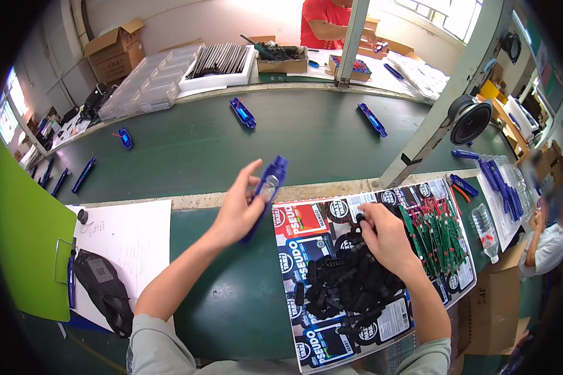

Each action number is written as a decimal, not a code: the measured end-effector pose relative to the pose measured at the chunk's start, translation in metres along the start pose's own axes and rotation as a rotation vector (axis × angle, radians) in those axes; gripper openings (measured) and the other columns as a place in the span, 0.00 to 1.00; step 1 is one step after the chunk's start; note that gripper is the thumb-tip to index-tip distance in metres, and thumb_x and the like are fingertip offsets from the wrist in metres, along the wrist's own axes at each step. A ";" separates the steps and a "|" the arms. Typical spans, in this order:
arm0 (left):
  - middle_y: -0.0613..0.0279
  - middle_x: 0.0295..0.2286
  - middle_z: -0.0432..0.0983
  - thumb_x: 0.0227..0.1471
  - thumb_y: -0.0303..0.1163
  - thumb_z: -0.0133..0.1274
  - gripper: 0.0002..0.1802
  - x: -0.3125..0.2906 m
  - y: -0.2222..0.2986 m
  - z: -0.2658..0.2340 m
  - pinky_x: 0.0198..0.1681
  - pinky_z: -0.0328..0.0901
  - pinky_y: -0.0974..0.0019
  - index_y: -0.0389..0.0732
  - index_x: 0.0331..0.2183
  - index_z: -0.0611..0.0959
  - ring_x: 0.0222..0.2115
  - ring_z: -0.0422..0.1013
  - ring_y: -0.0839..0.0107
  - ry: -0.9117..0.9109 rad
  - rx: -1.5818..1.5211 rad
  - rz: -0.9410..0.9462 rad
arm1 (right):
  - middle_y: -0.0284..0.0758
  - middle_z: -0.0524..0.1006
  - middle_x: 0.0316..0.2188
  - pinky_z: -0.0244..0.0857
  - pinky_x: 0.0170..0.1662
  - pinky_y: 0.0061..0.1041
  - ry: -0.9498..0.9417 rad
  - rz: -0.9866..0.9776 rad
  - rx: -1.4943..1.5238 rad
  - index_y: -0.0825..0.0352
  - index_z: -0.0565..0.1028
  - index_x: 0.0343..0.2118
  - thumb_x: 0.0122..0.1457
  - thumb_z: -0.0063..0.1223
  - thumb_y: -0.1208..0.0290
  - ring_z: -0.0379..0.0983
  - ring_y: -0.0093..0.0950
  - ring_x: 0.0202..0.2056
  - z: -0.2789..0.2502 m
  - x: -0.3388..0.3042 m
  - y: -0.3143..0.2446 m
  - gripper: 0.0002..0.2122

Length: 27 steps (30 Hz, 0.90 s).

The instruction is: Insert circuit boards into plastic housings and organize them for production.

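My left hand (pixel 234 209) is closed around a long blue plastic housing (pixel 275 170), held tilted above the near edge of the green belt. A clear round piece shows on the housing's face. My right hand (pixel 388 239) pinches a small black part (pixel 360 217) at its fingertips. Right below it lies a heap of small black parts (pixel 341 284) on a colourful printed sheet (pixel 303 240). Long green circuit boards (pixel 435 240) with red wires are bunched beside my right wrist.
Several blue housings, one (pixel 243 114) midway, lie across the green belt (pixel 300 137). A metal post (pixel 435 119) carries a round speaker (pixel 470 120). On the left, a black mesh pouch (pixel 100 287) rests on white paper. Across the belt, a person in red (pixel 325 25) works.
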<state>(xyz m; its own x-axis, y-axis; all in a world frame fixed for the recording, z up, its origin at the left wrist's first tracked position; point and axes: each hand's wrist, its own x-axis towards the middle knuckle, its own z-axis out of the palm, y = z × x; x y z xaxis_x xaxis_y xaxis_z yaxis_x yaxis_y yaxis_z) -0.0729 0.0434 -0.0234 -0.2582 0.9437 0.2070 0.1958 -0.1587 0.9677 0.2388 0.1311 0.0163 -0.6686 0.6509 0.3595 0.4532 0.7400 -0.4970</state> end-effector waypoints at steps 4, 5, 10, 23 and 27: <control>0.55 0.52 0.72 0.61 0.19 0.47 0.28 -0.037 0.008 0.027 0.55 0.65 0.68 0.28 0.61 0.65 0.49 0.70 0.74 -0.124 -0.278 -0.119 | 0.38 0.79 0.30 0.70 0.31 0.22 0.096 0.151 0.315 0.73 0.75 0.41 0.57 0.57 0.83 0.79 0.25 0.29 0.009 -0.003 -0.024 0.09; 0.57 0.51 0.72 0.61 0.20 0.47 0.27 -0.043 0.006 0.028 0.57 0.64 0.67 0.29 0.61 0.66 0.50 0.69 0.74 -0.159 -0.341 -0.195 | 0.36 0.81 0.29 0.71 0.32 0.21 0.117 0.227 0.505 0.73 0.75 0.41 0.57 0.57 0.83 0.79 0.22 0.28 0.016 -0.002 -0.030 0.09; 0.60 0.50 0.73 0.58 0.16 0.47 0.31 -0.064 0.013 0.045 0.56 0.64 0.69 0.30 0.62 0.64 0.49 0.69 0.76 -0.215 -0.477 -0.227 | 0.34 0.82 0.28 0.70 0.32 0.17 0.169 0.271 0.727 0.74 0.77 0.36 0.59 0.59 0.80 0.78 0.17 0.29 0.037 0.011 -0.070 0.04; 0.53 0.50 0.71 0.54 0.16 0.48 0.32 -0.079 0.001 0.052 0.49 0.69 0.65 0.33 0.61 0.68 0.47 0.72 0.68 -0.152 -0.195 0.037 | 0.35 0.70 0.30 0.57 0.39 0.35 0.228 -0.096 -0.146 0.65 0.76 0.26 0.49 0.64 0.72 0.69 0.35 0.37 0.066 0.018 -0.091 0.06; 0.55 0.51 0.71 0.55 0.15 0.50 0.29 -0.076 0.017 0.052 0.54 0.67 0.66 0.31 0.59 0.71 0.51 0.71 0.68 -0.154 -0.194 -0.027 | 0.37 0.71 0.35 0.57 0.41 0.37 0.291 -0.073 -0.215 0.66 0.75 0.37 0.48 0.66 0.72 0.69 0.36 0.39 0.064 0.012 -0.093 0.14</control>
<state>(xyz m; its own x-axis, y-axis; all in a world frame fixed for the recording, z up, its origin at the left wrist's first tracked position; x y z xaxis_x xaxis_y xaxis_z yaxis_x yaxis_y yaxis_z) -0.0008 -0.0160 -0.0299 -0.1106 0.9791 0.1708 0.0017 -0.1716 0.9852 0.1509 0.0598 0.0165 -0.5222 0.5935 0.6125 0.5447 0.7847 -0.2959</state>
